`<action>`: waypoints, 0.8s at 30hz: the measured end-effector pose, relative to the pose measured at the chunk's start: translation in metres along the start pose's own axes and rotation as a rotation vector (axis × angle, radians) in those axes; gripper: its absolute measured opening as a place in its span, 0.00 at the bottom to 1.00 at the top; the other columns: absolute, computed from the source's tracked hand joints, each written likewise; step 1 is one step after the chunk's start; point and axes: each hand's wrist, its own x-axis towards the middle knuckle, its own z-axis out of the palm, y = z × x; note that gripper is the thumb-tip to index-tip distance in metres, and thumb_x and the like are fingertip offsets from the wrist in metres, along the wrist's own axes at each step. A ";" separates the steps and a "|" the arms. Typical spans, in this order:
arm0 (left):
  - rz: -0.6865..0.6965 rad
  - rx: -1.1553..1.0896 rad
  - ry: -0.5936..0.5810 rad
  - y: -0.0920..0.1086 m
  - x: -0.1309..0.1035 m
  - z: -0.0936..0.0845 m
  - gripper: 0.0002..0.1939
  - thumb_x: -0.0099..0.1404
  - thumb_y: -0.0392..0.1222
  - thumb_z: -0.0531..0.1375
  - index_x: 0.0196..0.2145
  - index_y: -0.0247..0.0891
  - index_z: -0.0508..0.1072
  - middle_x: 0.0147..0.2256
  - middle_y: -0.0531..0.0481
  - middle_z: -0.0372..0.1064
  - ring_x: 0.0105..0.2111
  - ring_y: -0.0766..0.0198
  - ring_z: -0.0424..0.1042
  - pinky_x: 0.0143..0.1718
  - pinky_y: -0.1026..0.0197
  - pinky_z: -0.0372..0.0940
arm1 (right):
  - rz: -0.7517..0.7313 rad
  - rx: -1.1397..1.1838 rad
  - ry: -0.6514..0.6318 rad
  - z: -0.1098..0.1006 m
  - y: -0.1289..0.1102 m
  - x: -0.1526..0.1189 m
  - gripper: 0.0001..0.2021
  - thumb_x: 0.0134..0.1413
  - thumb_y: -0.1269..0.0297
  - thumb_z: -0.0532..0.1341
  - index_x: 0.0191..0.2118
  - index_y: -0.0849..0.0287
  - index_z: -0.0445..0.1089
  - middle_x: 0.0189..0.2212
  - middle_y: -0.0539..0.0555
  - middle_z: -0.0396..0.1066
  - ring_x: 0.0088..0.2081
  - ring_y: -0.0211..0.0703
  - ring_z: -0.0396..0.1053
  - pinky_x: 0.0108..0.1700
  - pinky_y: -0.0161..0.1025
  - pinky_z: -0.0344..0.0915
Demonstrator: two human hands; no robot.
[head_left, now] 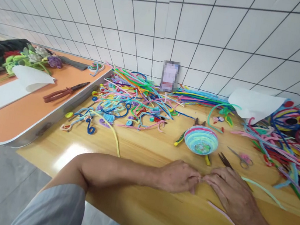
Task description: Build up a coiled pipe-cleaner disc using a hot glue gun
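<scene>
Striped ball (201,140), wound in bands of pale blue, green and pink, sits on the wooden tabletop (153,209) just beyond the two hands, with pliers (180,138) showing around its sides from behind or beneath. The left hand (178,176) is narrow, its fingers curled into a pinch; the right hand (229,187) is also narrow, its bent fingertips meeting the left's. Whatever may be between them is too small and covered to tell. A pink strand (221,212) lies near the right hand on the side toward the person, and a pale green strand (264,190) runs out from behind it. The tips of a dark-bladed tool (224,160) stick out past its knuckles, with small scissors (234,153) lying near. Farther left, a yellow strand (118,141) curves out from a tangled pile of coloured strands (140,103), with a phone (170,76) upright near the tiled wall (141,14).
</scene>
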 end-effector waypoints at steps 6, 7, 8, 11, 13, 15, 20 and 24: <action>0.034 -0.194 0.273 0.000 -0.014 0.006 0.16 0.78 0.51 0.58 0.39 0.37 0.76 0.28 0.54 0.68 0.29 0.67 0.68 0.33 0.65 0.61 | -0.037 -0.168 -0.038 -0.022 0.000 0.006 0.15 0.69 0.75 0.54 0.43 0.50 0.77 0.39 0.55 0.77 0.44 0.51 0.72 0.50 0.48 0.63; 0.060 -0.227 0.293 0.000 -0.016 0.005 0.16 0.79 0.50 0.57 0.38 0.37 0.76 0.29 0.54 0.67 0.30 0.67 0.67 0.34 0.65 0.61 | -0.056 -0.197 -0.058 -0.024 0.001 0.008 0.16 0.68 0.75 0.55 0.44 0.50 0.77 0.39 0.55 0.78 0.45 0.51 0.72 0.52 0.49 0.63; 0.085 -0.258 0.316 -0.001 -0.017 0.004 0.17 0.79 0.49 0.55 0.38 0.36 0.75 0.29 0.54 0.67 0.30 0.68 0.66 0.34 0.65 0.61 | -0.063 -0.222 -0.067 -0.023 0.003 0.008 0.16 0.68 0.76 0.55 0.44 0.50 0.77 0.39 0.55 0.78 0.47 0.51 0.72 0.54 0.49 0.63; 0.131 -0.337 0.385 -0.002 -0.018 0.000 0.19 0.79 0.51 0.53 0.38 0.36 0.75 0.28 0.55 0.65 0.28 0.69 0.62 0.34 0.65 0.60 | -0.017 -0.229 -0.038 -0.011 0.017 0.002 0.16 0.69 0.77 0.55 0.41 0.52 0.78 0.41 0.55 0.79 0.48 0.51 0.72 0.57 0.51 0.64; 0.149 -0.359 0.430 -0.003 -0.018 -0.002 0.20 0.79 0.54 0.54 0.38 0.35 0.75 0.28 0.54 0.65 0.28 0.69 0.62 0.33 0.64 0.61 | 0.012 -0.186 -0.027 0.001 0.030 -0.007 0.15 0.70 0.75 0.54 0.42 0.52 0.77 0.43 0.55 0.80 0.48 0.50 0.73 0.55 0.51 0.67; 0.195 -0.329 0.513 -0.003 -0.017 -0.005 0.21 0.78 0.57 0.55 0.42 0.36 0.76 0.30 0.52 0.68 0.29 0.67 0.65 0.35 0.63 0.64 | 0.075 -0.142 -0.002 0.009 0.041 -0.014 0.13 0.73 0.70 0.55 0.45 0.51 0.77 0.47 0.56 0.80 0.50 0.52 0.75 0.55 0.53 0.69; 0.304 -0.087 0.828 -0.007 -0.013 -0.024 0.28 0.74 0.60 0.63 0.60 0.40 0.67 0.51 0.41 0.73 0.51 0.55 0.74 0.55 0.51 0.71 | 0.426 0.000 0.117 0.012 0.039 -0.004 0.16 0.73 0.58 0.58 0.61 0.52 0.70 0.57 0.62 0.77 0.60 0.59 0.75 0.62 0.61 0.70; 0.245 0.065 0.800 -0.022 -0.006 -0.040 0.50 0.66 0.64 0.70 0.73 0.44 0.50 0.71 0.31 0.57 0.71 0.41 0.62 0.68 0.38 0.64 | 0.564 0.157 0.167 0.021 0.030 0.013 0.28 0.68 0.54 0.63 0.69 0.55 0.63 0.62 0.66 0.73 0.63 0.63 0.73 0.62 0.63 0.73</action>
